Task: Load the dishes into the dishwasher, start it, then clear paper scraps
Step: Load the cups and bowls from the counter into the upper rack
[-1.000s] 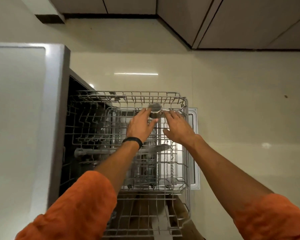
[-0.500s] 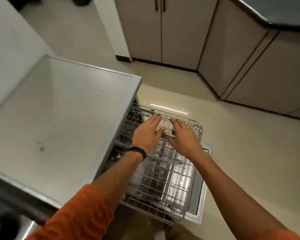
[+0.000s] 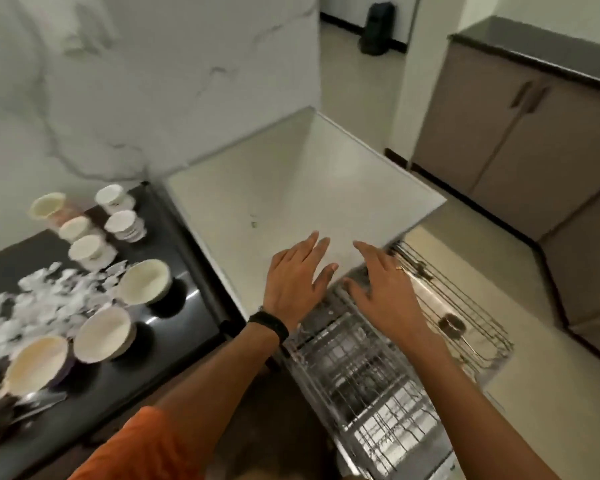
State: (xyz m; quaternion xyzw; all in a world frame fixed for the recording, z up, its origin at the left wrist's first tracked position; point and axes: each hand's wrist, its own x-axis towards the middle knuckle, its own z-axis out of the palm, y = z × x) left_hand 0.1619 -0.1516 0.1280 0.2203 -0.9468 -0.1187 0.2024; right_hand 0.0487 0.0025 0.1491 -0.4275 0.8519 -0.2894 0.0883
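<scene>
Hovering both hands over the open machine right now, with nothing in either one: the left hand (image 3: 298,282) is floating palm down, fingers spread, over the front edge of the white freestanding dishwasher (image 3: 309,181). The right hand (image 3: 385,292) is doing the same just beside it, above the inner end of the pulled-out upper wire rack (image 3: 465,299). I can't tell whether the fingertips are touching the metal. One small dark tumbler (image 3: 449,323), I think (it's blurry), is sitting in that rack, and the lower wire rack (image 3: 378,386) is looking bare as far as I can make out. So I'm reading this as the loading step, barely started. Nearly everything is waiting on the glossy black countertop (image 3: 174,317) to the left: three cream ceramic bowls (image 3: 144,282), a cluster of small white cups (image 3: 125,223) behind them, and some metal spoons (image 3: 39,400) at the near edge. The torn white paper scraps (image 3: 42,299) are lying scattered among the bowls, touching a couple of them. Next move, I'm guessing, is swinging the left hand across to the nearest bowl and lifting it without dragging scraps along. Then it's tilting the bowl between the prongs, not laying it flat. Starting the machine and clearing the paper are both looking a long way off.
</scene>
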